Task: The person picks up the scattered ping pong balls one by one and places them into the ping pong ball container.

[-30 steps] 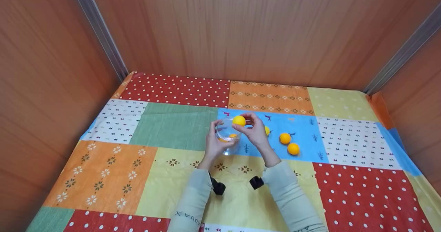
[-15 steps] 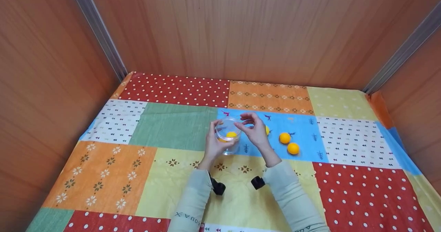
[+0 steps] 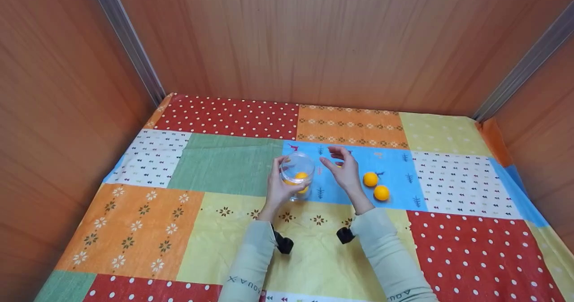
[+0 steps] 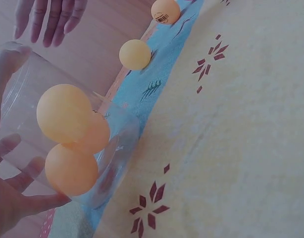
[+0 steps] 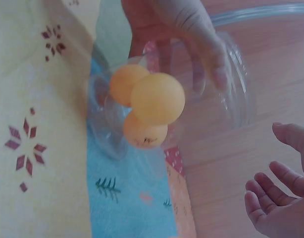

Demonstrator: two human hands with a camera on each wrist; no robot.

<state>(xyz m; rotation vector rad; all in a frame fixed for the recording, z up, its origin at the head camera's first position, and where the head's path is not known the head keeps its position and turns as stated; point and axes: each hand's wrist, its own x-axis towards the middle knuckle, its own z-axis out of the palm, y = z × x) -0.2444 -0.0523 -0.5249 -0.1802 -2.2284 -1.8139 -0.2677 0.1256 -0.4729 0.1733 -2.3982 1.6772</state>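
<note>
1. Head view: your left hand (image 3: 279, 189) grasps a clear plastic container (image 3: 297, 162), with the thumb across the near side and the fingers round the far side, close to the rim.
2. Your right hand (image 3: 344, 171) is released: the thumb stands apart from the loosely bent fingers, and your right-wrist view shows nothing between them. It hangs just beside the container's mouth, apart from the wall.
3. Inside the container you have three orange balls (image 4: 65, 113) clustered toward the base and touching or overlapping one another in your left-wrist view.
4. You cannot tell from these views whether the container's base touches the patchwork cloth (image 3: 233, 163).
5. To the right of your right hand, two loose balls (image 3: 381, 193) sit on the blue patch of the cloth, near each other.
6. A small yellow patch (image 3: 339, 164) shows in the gap between your right thumb and fingers in the head view; too little of it is visible to say more.
7. Your light sleeves (image 3: 385, 252) reach to both wrists, each with a black device (image 3: 283, 243) on its inner side. Wood-grain panels (image 3: 269, 37) stand behind the cloth and to either side.
</note>
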